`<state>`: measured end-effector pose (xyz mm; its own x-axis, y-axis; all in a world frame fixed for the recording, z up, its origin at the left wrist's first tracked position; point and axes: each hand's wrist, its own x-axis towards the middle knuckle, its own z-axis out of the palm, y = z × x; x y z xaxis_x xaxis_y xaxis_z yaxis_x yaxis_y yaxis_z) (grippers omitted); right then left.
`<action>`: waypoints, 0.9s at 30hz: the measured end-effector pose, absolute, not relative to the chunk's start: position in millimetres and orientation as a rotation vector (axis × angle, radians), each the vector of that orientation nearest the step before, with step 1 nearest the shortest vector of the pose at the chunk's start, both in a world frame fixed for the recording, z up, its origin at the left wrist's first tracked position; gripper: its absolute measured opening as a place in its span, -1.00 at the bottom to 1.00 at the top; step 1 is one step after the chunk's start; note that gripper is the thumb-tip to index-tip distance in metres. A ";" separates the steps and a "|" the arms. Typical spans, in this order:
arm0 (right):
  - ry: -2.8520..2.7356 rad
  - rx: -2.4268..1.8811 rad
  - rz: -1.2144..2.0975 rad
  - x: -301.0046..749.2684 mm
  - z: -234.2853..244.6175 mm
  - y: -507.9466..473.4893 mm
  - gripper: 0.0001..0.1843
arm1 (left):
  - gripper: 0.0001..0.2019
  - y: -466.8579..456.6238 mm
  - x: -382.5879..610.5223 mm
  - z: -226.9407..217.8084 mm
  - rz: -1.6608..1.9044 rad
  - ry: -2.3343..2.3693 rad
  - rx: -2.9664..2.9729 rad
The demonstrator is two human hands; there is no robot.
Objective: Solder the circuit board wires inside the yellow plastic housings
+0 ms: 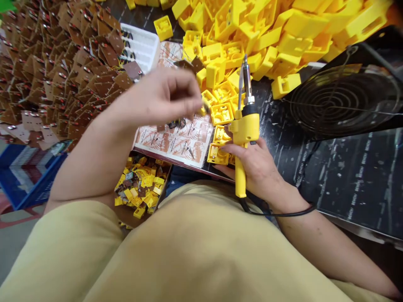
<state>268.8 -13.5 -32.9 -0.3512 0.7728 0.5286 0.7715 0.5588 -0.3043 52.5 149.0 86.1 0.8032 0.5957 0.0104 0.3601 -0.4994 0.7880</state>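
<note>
My right hand is wrapped round the yellow handle of a soldering iron, its metal tip pointing up and away from me. My left hand hovers above the bench, blurred by motion, its fingers curled in a pinch; something small and yellow shows at the fingertips, too smeared to name. Below the hands lie open yellow plastic housings and a printed sheet with small dark parts on it.
A big heap of yellow housings fills the back. Stacked brown circuit boards cover the left. A white tray, a black fan with wire grille, a box of scrap pieces and a blue crate surround me.
</note>
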 end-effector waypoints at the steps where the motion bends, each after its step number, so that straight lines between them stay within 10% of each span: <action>1: -2.157 -1.230 0.014 270.7 -33.2 -14.4 -0.64 | -0.84 142.0 46.1 79.2 0.233 0.666 2.308; 9: -2.133 -1.218 0.035 274.8 -34.6 -15.1 -0.58 | -0.69 94.1 19.1 24.1 0.217 0.407 3.475; 17: -1.997 -1.170 0.033 278.3 -26.5 -18.3 -0.55 | -0.82 77.8 -8.3 22.5 0.649 0.974 2.869; 27: -1.840 -1.149 0.006 282.7 -7.5 -26.9 -0.60 | -0.47 64.5 -13.3 -2.8 0.326 1.561 2.738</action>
